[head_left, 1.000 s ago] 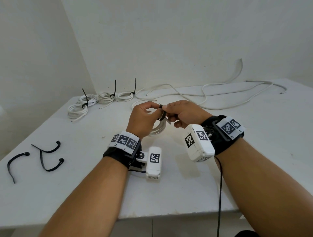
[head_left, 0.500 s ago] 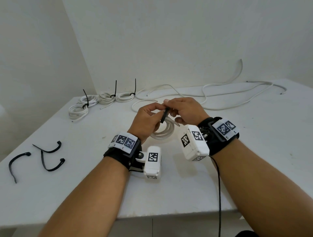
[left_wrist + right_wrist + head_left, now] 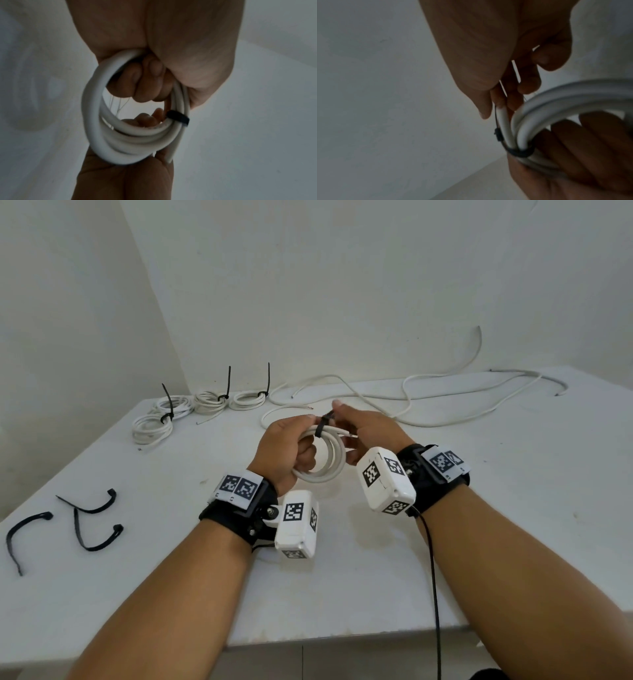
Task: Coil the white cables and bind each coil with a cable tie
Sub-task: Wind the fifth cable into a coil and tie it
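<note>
My left hand (image 3: pixel 291 440) grips a small coil of white cable (image 3: pixel 330 465) and holds it above the white table (image 3: pixel 342 577). Its fingers curl through the ring, as the left wrist view shows for the left hand (image 3: pixel 149 86) and the coil (image 3: pixel 120 146). A black cable tie (image 3: pixel 321 429) is wrapped round the coil's far side. My right hand (image 3: pixel 337 415) pinches the tie's tail between thumb and forefinger. In the right wrist view the tie (image 3: pixel 519 152) circles the strands just past my right hand (image 3: pixel 489 108).
Three bound coils (image 3: pixel 209 400) with upright tie tails lie at the back left. Loose white cables (image 3: pixel 411 405) trail across the back of the table. Three spare black ties (image 3: pixel 92 508) lie at the left. The table's front edge runs under my forearms.
The tie's open loop has drawn in round the coil. Both hands have risen slightly and the coil has tipped more upright in my left hand.
</note>
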